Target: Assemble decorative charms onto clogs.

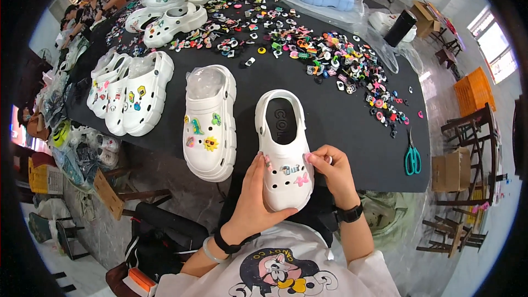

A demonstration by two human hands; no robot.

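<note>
Here, white shoe (286,157): smooth, rubbery clog with a rounded toe and open heel, held above the lap at the near table edge, toe toward 6 o'clock; the directions below are taken from it.
Left hand (253,201): at 8 o'clock, holding the shoe, fingers flat along its side, thumb across the toe.
Right hand (334,173): at 3 o'clock, fingertips pinched narrowly on a small pink piece (308,157) at the shoe's edge; its exact shape is too small to tell.
Charms on it: a pink bow-like one (301,179) and a shiny, letter-shaped one (291,170) among round holes.
Neighbour shoe (209,143): between 9 and 10 o'clock, chunky ridged sole, crinkled clear plastic (206,84) in its opening, dinosaur and sun charms on top.
Scissors (412,159): at 3 o'clock, teal looped handles.
Charm pile (355,63): at 1 o'clock, small, bumpy, many-coloured, spread across the matte black table (253,82).
</note>
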